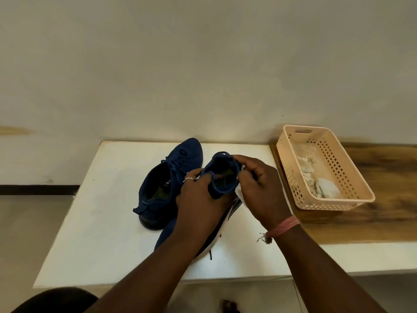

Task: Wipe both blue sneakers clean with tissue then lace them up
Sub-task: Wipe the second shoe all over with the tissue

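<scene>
Both hands clamp one blue sneaker (222, 175): left hand (198, 197) grips its collar, right hand (259, 188) presses tissue (239, 193).

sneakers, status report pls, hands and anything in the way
Left hand grips held sneaker at collar; right hand presses tissue to its side. Other sneaker on table, laced. Nothing blocking.

Bare white tabletop (94, 222) at frame left and lower right gives passing room. The laced navy knit sneaker (167, 184) blocks centre; a peach perforated plastic basket (327, 170) blocks the right.
</scene>
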